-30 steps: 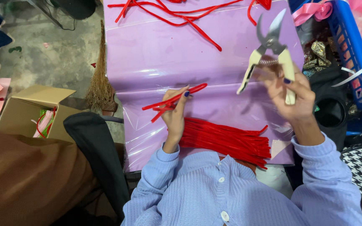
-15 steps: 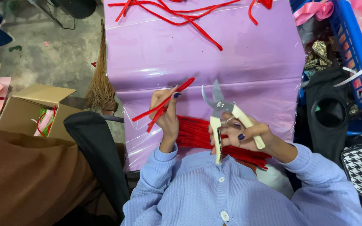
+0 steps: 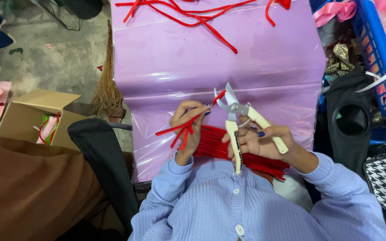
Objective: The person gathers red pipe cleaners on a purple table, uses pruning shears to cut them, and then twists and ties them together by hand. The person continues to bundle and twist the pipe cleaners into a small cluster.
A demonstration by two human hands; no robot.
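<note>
My left hand (image 3: 186, 127) pinches a few thin red strips (image 3: 188, 124), their upper ends pointing up and right toward the cutter's blades. My right hand (image 3: 264, 142) grips cream-handled pruning shears (image 3: 237, 120), blades apart, with the tip of one red strip right at the jaws. Below both hands lies a bundle of cut red strips (image 3: 228, 149) on a lilac plastic sheet (image 3: 220, 62). Long red strips (image 3: 193, 18) lie loose at the sheet's far end.
A small straw broom (image 3: 106, 87) lies left of the sheet. An open cardboard box (image 3: 36, 116) sits at the left, a black chair back (image 3: 103, 156) beside it. A blue basket (image 3: 380, 53) with pink ribbon stands at the right, a black bag (image 3: 351, 118) below it.
My right hand brought the shears down from the upper right toward my left hand. The blades now meet the tip of the held red strips.
</note>
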